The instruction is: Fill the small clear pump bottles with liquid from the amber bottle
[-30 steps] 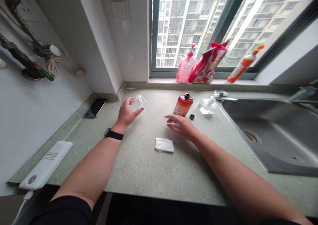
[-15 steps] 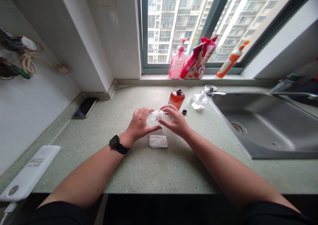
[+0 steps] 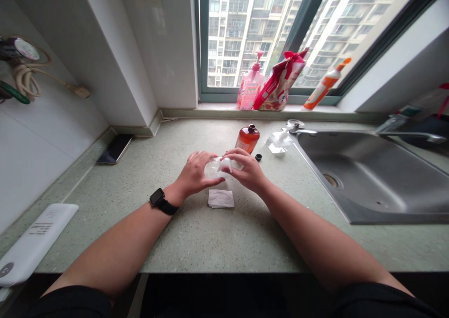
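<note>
A clear plastic bottle with a white pump top (image 3: 212, 169) is between my hands above the counter. My left hand (image 3: 195, 172) wraps round its left side, thumb in front and fingers behind. My right hand (image 3: 248, 172) curls round the right side, its fingers at the white pump; the fingertips partly hide it. Just behind stands an amber bottle (image 3: 247, 139) with its neck uncovered. A small black cap (image 3: 258, 157) lies to the right of it. A folded white tissue (image 3: 220, 198) rests on the counter in front of my hands.
Another clear pump bottle (image 3: 278, 143) stands beside the steel sink (image 3: 372, 177) on the right. A phone (image 3: 115, 149) and a white power bank (image 3: 38, 243) lie on the left. Along the windowsill are a pink pump bottle (image 3: 249, 89), a red bag (image 3: 280, 84) and an orange-white bottle (image 3: 324, 88).
The view has shifted slightly, so most things sit a little further left. Both hands keep nearly the same grip on the clear pump bottle.
</note>
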Demonstrator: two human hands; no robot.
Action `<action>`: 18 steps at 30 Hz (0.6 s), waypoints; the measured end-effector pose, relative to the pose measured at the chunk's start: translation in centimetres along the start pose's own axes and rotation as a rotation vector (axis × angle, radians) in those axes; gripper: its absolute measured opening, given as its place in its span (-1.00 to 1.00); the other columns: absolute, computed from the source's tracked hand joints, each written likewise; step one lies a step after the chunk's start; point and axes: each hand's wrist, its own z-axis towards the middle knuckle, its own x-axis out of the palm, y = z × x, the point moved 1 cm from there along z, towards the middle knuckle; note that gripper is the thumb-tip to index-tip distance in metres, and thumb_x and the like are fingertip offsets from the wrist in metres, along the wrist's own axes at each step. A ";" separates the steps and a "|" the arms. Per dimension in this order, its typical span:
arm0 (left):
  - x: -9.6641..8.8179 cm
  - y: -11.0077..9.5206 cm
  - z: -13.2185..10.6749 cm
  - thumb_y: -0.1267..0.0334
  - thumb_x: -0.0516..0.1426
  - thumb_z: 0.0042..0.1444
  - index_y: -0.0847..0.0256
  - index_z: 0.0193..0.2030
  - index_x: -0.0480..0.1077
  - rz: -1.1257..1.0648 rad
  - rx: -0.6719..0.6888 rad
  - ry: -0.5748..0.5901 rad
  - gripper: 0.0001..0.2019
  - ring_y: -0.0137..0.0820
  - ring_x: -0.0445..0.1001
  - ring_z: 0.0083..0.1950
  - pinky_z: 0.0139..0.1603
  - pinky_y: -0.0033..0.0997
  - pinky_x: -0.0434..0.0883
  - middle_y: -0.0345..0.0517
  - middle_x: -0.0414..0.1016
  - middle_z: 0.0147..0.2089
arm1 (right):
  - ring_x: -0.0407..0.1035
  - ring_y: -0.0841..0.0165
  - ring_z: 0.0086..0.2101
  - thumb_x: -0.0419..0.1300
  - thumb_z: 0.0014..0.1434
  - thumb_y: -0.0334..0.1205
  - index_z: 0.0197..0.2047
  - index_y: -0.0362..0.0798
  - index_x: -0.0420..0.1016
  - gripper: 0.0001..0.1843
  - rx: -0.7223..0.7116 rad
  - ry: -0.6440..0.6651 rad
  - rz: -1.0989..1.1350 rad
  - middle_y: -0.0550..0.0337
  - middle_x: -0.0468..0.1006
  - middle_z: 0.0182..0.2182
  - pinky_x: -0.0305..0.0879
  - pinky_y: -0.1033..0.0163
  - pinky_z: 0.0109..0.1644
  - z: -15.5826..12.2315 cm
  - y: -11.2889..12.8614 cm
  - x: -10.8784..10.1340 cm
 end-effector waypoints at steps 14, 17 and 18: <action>-0.1 0.5 0.0 -0.13 0.45 0.14 0.15 0.25 0.43 -0.019 0.013 -0.057 -0.34 -0.04 0.60 0.19 0.35 0.09 0.44 0.05 0.63 0.14 | 0.54 0.18 0.04 0.45 0.24 0.20 -0.05 0.15 0.73 -0.63 0.127 -0.008 0.187 0.09 0.61 -0.01 0.54 -0.11 0.26 -0.1 -1.2 0.0; -0.1 0.6 0.0 -0.14 0.45 0.15 0.15 0.25 0.42 -0.032 0.009 -0.064 -0.34 -0.04 0.60 0.20 0.35 0.10 0.44 0.06 0.63 0.15 | 0.51 0.15 0.15 0.40 0.29 0.21 0.09 0.21 0.72 -0.59 0.165 0.064 0.262 0.08 0.59 0.08 0.53 -0.10 0.29 -0.3 -1.1 0.3; 0.0 0.6 0.0 -0.14 0.44 0.16 0.15 0.26 0.42 -0.036 0.008 -0.065 -0.34 -0.04 0.60 0.20 0.35 0.10 0.44 0.06 0.63 0.15 | 0.49 0.14 0.19 0.41 0.29 0.21 0.13 0.23 0.71 -0.57 0.171 0.078 0.270 0.08 0.58 0.11 0.52 -0.11 0.31 -0.3 -1.0 0.4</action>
